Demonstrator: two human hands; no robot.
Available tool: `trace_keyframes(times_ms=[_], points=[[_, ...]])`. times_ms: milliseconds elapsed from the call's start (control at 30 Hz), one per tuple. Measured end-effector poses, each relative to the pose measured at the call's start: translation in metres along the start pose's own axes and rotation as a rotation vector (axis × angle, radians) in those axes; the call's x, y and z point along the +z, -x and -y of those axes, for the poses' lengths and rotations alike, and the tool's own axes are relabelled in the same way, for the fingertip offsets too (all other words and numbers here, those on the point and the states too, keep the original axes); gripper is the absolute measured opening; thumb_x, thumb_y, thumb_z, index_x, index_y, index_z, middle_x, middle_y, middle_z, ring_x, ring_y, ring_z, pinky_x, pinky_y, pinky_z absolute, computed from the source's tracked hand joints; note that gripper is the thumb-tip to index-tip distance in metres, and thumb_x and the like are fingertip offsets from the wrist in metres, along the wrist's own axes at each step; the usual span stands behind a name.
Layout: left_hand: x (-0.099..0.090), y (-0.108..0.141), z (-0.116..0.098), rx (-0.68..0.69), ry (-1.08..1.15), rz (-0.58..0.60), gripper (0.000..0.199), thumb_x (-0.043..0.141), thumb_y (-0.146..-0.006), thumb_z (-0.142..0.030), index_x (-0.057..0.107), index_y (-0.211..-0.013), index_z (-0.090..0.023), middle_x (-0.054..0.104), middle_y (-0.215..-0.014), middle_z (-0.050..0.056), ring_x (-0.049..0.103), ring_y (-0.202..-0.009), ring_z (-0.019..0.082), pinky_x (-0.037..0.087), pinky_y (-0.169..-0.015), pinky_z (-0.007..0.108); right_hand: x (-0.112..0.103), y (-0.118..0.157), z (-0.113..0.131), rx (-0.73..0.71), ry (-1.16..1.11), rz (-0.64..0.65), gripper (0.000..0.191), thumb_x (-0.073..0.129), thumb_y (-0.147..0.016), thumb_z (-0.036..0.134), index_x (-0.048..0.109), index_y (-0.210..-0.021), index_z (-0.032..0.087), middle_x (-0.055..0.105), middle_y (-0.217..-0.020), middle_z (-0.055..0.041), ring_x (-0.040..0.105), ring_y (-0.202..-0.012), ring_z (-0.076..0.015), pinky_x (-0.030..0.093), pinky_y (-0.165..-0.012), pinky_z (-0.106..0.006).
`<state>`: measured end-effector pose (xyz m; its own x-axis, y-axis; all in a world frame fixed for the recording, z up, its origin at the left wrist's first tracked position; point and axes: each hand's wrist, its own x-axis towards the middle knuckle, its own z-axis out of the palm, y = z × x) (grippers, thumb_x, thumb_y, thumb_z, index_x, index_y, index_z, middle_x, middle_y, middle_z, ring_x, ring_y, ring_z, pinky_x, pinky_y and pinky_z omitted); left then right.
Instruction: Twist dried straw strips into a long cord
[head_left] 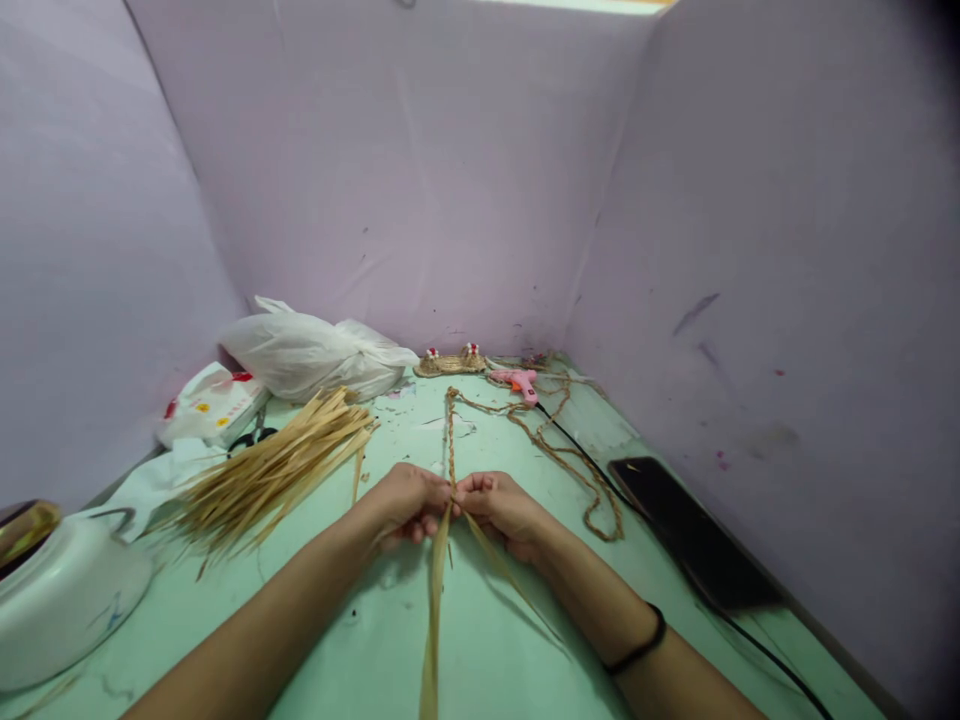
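Note:
Both hands meet over the middle of the green tabletop, at the near end of a thin braided straw cord point(451, 440). My left hand point(411, 500) pinches the cord's end, where a long flat straw strand point(433, 620) hangs toward me. Fingers of my right hand point(499, 508) are closed on a second straw strand point(510, 578), which slants down to the right. From the hands the braid runs straight away from me, then bends right into loose coils of cord point(551, 445). The exact crossing of strands between the fingertips is hidden.
Left of my hands lies a bundle of dry straw strips point(277, 470), with scissors point(253, 436), a tissue pack point(214, 405) and a white plastic bag point(315, 350) behind. A white pot point(67, 600) stands near left. A pink glue gun point(517, 382), its cable and a black phone point(690, 530) lie right.

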<state>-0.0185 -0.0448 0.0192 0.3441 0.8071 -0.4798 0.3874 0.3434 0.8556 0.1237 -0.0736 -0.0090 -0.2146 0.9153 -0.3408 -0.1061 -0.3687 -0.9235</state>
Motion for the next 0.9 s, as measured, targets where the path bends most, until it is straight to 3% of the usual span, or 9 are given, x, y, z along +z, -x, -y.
trace_keyframes(times_ms=[67,100,267,433,600,733,900], points=[[0.002,-0.004,0.005,-0.050,0.124,0.132,0.016,0.056,-0.057,-0.024,0.058,-0.060,-0.009,0.055,-0.051,0.002,0.040,-0.035,0.005,0.027,-0.034,0.017,-0.001,0.000,0.001,0.011,0.031,0.004,0.012,0.058,-0.057,0.020,0.052,-0.065,0.014,0.052,-0.047,0.0045,0.032,-0.034,-0.0028,0.014,-0.036,-0.018],[0.004,-0.006,0.006,-0.051,0.142,0.135,0.015,0.056,-0.055,-0.023,0.057,-0.057,-0.008,0.055,-0.050,0.002,0.041,-0.034,0.005,0.028,-0.034,0.017,-0.001,-0.001,0.001,0.014,0.065,-0.006,0.012,0.058,-0.057,0.018,0.052,-0.067,0.014,0.054,-0.049,0.0039,0.033,-0.035,-0.0028,0.015,-0.036,-0.017],[0.011,-0.005,0.006,-0.048,-0.121,-0.074,0.016,0.055,-0.054,-0.020,0.048,-0.042,-0.012,0.040,-0.030,-0.002,0.034,-0.026,0.006,0.023,-0.029,0.018,-0.003,-0.011,-0.010,-0.139,0.416,-0.145,0.005,0.055,-0.055,0.012,0.055,-0.060,0.012,0.055,-0.049,0.0023,0.044,-0.045,-0.0061,0.029,-0.043,-0.016],[0.012,-0.008,0.009,0.033,-0.153,-0.047,0.012,0.053,-0.054,-0.018,0.049,-0.044,-0.013,0.036,-0.029,-0.005,0.025,-0.025,0.004,0.015,-0.030,0.019,-0.006,-0.010,-0.015,-0.198,0.685,-0.300,0.013,0.054,-0.057,0.018,0.064,-0.061,0.011,0.056,-0.051,0.0007,0.043,-0.047,-0.0075,0.028,-0.042,-0.017],[0.014,-0.010,0.015,0.114,-0.062,-0.048,0.009,0.048,-0.052,-0.015,0.049,-0.043,-0.013,0.031,-0.030,-0.006,0.020,-0.028,0.003,0.012,-0.033,0.019,-0.012,-0.001,-0.002,-0.080,0.582,-0.213,0.008,0.055,-0.054,0.016,0.062,-0.055,0.011,0.049,-0.042,0.0031,0.039,-0.041,-0.0065,0.027,-0.039,-0.017],[0.016,-0.007,0.013,0.087,0.006,-0.071,0.007,0.049,-0.053,-0.017,0.051,-0.048,-0.013,0.033,-0.033,-0.007,0.019,-0.030,0.003,0.010,-0.034,0.020,-0.017,0.006,0.011,-0.015,0.472,-0.117,0.006,0.053,-0.055,0.011,0.059,-0.052,0.012,0.053,-0.043,0.0028,0.040,-0.039,-0.0057,0.031,-0.040,-0.017],[0.017,-0.003,0.008,0.070,0.016,-0.082,0.012,0.048,-0.051,-0.013,0.044,-0.040,-0.014,0.029,-0.030,-0.007,0.018,-0.030,0.003,0.010,-0.035,0.020,-0.034,0.014,0.024,0.032,0.560,-0.120,0.006,0.057,-0.057,0.013,0.059,-0.051,0.012,0.055,-0.045,0.0015,0.042,-0.040,-0.0061,0.034,-0.043,-0.017]])
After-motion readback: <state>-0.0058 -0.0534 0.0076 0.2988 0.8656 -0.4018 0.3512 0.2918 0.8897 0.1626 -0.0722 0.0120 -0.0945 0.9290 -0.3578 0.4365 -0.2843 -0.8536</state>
